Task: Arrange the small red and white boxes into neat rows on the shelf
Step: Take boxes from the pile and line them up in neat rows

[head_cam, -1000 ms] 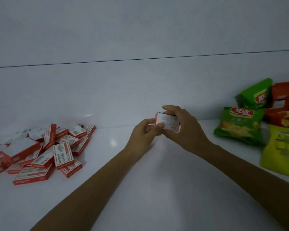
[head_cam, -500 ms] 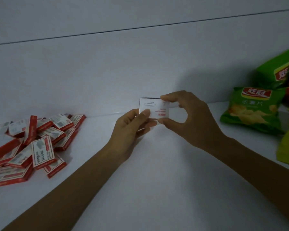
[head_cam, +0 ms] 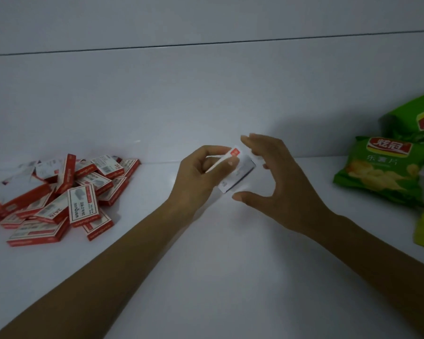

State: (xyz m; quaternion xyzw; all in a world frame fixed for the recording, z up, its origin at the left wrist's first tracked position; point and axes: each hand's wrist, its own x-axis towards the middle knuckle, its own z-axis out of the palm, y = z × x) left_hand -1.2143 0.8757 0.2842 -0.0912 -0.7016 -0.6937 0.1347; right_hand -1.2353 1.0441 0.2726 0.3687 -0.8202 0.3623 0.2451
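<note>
Pinching a small red and white box (head_cam: 241, 171) tilted above the shelf (head_cam: 206, 265) at mid-frame, the left hand (head_cam: 196, 177) seems to be orienting it for placing; the right hand (head_cam: 279, 182) hovers open alongside.

The left hand (head_cam: 201, 172) pinched a small red and white box (head_cam: 239, 168) above the white shelf (head_cam: 230, 265). The box was tilted, with its red corner uppermost. The right hand (head_cam: 279, 184) curved round the box with fingers spread above and thumb below; whether they touched it was unclear. A loose pile of boxes (head_cam: 66, 192) lay well apart at the left, and green crisp bags (head_cam: 382, 172) lay at the right.
</note>
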